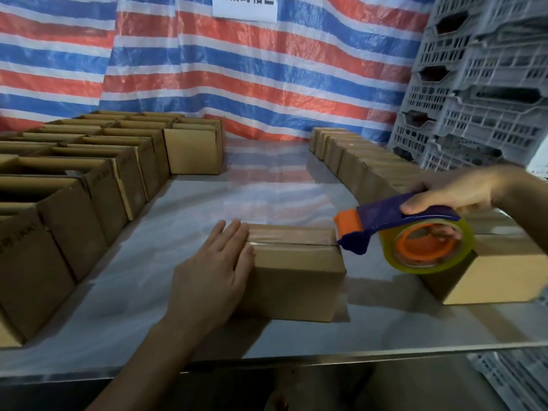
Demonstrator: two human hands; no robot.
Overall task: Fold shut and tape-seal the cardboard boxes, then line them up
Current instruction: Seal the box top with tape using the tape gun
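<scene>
To my left the open boxes point(89, 179) stand in rows on the bench point(192, 209), their flaps not yet folded. My left hand point(216, 268) lies flat with straight fingers on the left end of the box point(296, 271) I am sealing, which sits mid-bench near the front edge. It grips nothing and only presses down. If that pressure slackens, I judge the light box could slide or swing toward the pull, and the tape point(290, 241) would wander off the seam. The strip runs clear and glossy along the centre seam and looks to reach the right edge, where the orange nose of the tape dispenser point(382, 223) meets the corner. A cut at a poor angle there might tear raggedly. It could also leave too short a tail to fold down the side, letting the flaps spring. My right hand point(444, 194) is curled round the blue handle, thumb on top. The box itself is plain brown cardboard, low and oblong, its flaps meeting along a thin dark line and its edges square and uncrushed. Further right the sealed boxes point(370, 170) run back in a line, and the nearest sits just behind the roll, so a wide swing could knock it askew. Grey crates point(489, 84) are stacked beyond.
</scene>
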